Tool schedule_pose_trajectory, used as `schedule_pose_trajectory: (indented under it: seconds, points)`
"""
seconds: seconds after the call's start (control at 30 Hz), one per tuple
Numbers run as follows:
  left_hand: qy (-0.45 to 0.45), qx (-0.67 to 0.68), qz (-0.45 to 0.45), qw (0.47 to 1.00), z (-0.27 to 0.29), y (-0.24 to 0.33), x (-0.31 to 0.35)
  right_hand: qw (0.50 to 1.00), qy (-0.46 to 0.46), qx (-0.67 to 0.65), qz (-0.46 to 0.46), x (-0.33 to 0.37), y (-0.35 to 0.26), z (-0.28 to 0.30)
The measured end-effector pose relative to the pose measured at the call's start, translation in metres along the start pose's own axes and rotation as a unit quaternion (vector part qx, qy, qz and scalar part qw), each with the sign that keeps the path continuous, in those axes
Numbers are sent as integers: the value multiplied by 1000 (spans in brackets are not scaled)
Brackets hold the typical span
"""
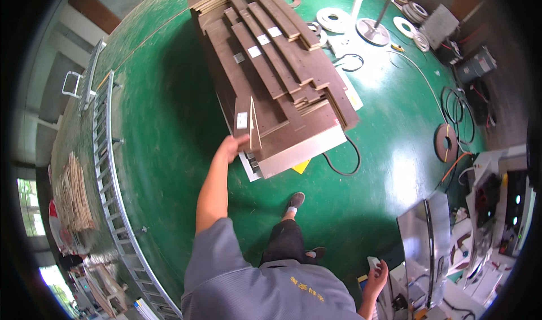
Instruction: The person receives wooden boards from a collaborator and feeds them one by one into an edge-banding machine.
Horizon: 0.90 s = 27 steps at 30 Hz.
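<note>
My left hand (230,148) grips the near end of a narrow brown board (243,106) with a white label on its face. This board sits at the left front corner of a large stack of brown panels (305,127). Low on the right, beside the machinery, my right hand (377,279) is closed around a small white object (372,262), too small to name. Several long brown boards (265,52) with white labels lie in uneven layers on top of the stack.
A metal rail frame (107,173) runs along the left. A machine with a glossy panel (420,246) stands close on my right. Rolls of edge banding (333,20), a brown roll (446,143) and black cables (457,114) lie on the green floor. A black cable loop (358,162) hangs by the stack.
</note>
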<state>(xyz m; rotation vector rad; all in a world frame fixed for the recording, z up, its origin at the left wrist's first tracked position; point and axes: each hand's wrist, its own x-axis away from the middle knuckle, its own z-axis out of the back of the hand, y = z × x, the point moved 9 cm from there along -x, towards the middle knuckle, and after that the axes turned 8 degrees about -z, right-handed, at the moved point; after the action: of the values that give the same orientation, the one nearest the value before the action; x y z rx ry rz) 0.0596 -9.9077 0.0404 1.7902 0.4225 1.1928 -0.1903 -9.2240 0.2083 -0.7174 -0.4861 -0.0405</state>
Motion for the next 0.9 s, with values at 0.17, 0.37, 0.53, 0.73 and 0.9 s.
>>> schedule_pose_trajectory:
  seconds: [0.17,0.37,0.53,0.73,0.9]
  points:
    - [-192,70,-58,977,-186,-43,151,988,-119,-65,76,13,-64,-28]
    - [-404,91,20,910,-420,-97,350,972,-121,-162,121,31,-77,14]
    - [-473,18,20,880,-501,-128,420,901,108,-418,30,48,98,126]
    - [-489,-52,39,870,-526,-145,445,834,255,-488,-39,74,262,196]
    - [-511,-94,42,853,-553,-147,457,853,388,-319,-139,78,313,223]
